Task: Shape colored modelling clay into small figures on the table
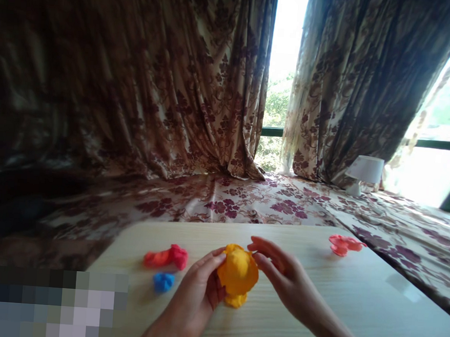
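Note:
My left hand (pixel 201 285) grips a piece of yellow modelling clay (pixel 238 271) by its left side, thumb on top and fingers curled beneath. The clay has a rounded dome in the middle and a thin, flared, wavy rim. Just below it shows a smaller lump of yellow clay (pixel 236 300); whether the two are joined I cannot tell. At the upper right rim is my right hand (pixel 279 270), fingers stretched out and thumb apart from them. Its thumb tip is close to the rim, and contact there is unclear.
On the pale wooden table (pixel 295 322), red and pink clay (pixel 168 257) lies left of my hands, with a blue clay lump (pixel 163 282) nearer me. A coral-pink clay shape (pixel 343 245) stands at the far right. Beyond are floral curtains (pixel 200 84) and a white lamp (pixel 364 169).

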`<state>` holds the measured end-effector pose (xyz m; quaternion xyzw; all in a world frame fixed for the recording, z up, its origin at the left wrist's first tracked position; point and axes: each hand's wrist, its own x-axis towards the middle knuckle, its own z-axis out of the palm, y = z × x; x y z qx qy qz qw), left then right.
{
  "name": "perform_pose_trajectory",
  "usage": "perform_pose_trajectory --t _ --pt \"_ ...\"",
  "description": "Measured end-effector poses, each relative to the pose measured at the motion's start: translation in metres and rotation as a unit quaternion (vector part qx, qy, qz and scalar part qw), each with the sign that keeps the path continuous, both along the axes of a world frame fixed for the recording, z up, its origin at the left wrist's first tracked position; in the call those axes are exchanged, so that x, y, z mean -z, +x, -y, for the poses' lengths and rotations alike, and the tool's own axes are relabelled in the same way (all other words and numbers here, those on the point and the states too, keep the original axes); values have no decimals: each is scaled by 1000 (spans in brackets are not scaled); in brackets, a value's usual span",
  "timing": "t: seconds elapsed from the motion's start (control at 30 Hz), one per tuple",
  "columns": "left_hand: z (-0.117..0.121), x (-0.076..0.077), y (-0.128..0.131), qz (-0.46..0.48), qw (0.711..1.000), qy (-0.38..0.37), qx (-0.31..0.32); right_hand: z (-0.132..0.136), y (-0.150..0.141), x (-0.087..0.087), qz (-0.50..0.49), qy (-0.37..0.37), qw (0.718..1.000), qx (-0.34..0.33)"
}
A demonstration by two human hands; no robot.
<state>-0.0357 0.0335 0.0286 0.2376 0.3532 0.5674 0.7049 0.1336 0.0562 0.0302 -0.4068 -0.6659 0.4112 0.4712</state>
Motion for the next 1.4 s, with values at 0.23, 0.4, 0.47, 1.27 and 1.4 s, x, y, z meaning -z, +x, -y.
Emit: perform_pose_trajectory --t 0.23,0.4,0.47,1.27,1.4 --pt "-3 1 -2 6 999 -22 -29 5 -7 2 128 260 957 -13" --pt "1 0 0 30 1000 7 3 8 -12 6 124 244 961 -33" --pt "2 -1 0 32 999 24 15 8 -11 6 118 219 968 -34" --pt "13 -5 1 -259 931 255 -29 8 -13 -1 -39 76 996 -19" --pt "9 -6 0 -12 980 194 50 10 -14 2 55 202 978 19"
